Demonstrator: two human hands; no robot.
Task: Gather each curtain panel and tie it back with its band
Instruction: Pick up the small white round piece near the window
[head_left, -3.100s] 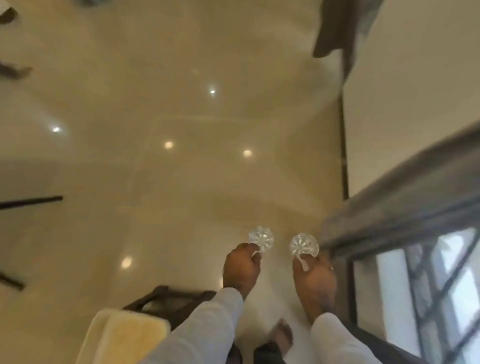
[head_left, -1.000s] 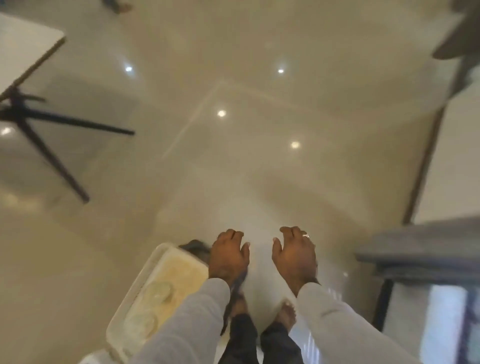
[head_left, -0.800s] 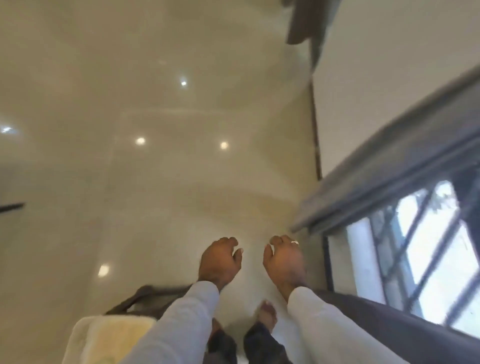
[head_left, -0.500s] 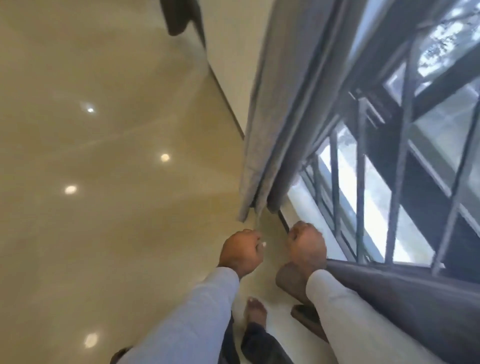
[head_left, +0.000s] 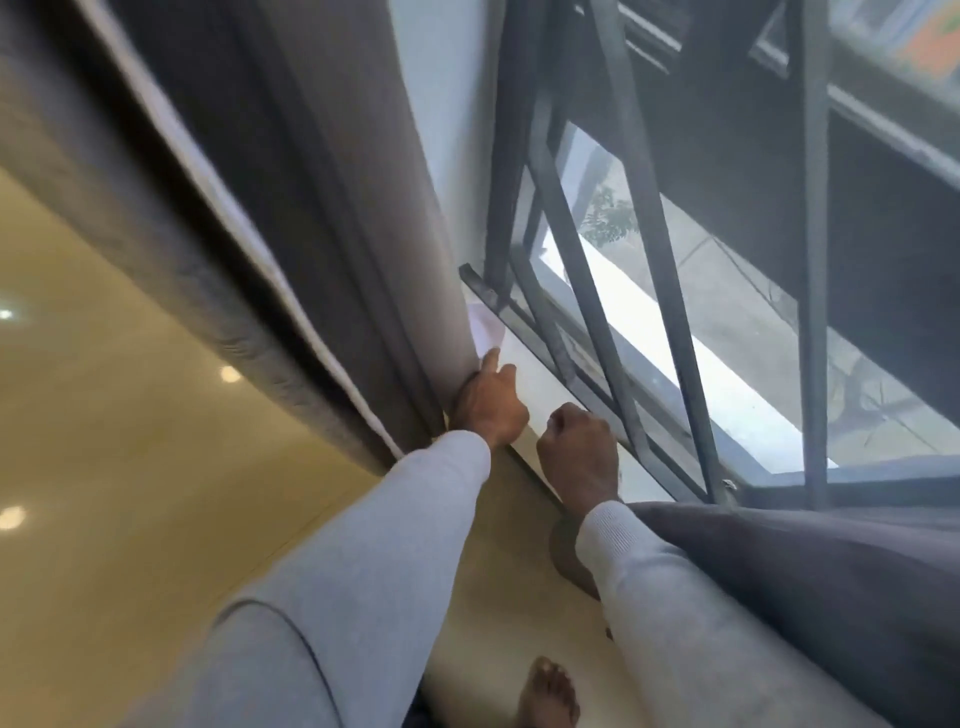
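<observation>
A grey curtain panel (head_left: 332, 218) with a white lining edge hangs on the left of the window. My left hand (head_left: 489, 406) is at the panel's window-side edge and grips the fabric there, with its index finger stretched up toward a small white piece (head_left: 487, 330) just behind the curtain. My right hand (head_left: 577, 453) hovers over the white window sill (head_left: 540, 384) with its fingers curled into a fist; nothing shows in it. A second, darker curtain panel (head_left: 831, 582) lies bunched at the lower right, against my right sleeve. No band is visible.
Dark metal window bars (head_left: 670, 291) and the window frame stand right behind the sill. A glossy beige floor (head_left: 130, 467) spreads to the left. My bare foot (head_left: 548, 693) stands below, close to the wall.
The view swung from the floor up to the window. Both hands rose to sill height. My left hand moved onto the grey curtain's edge, and my right hand stayed curled.
</observation>
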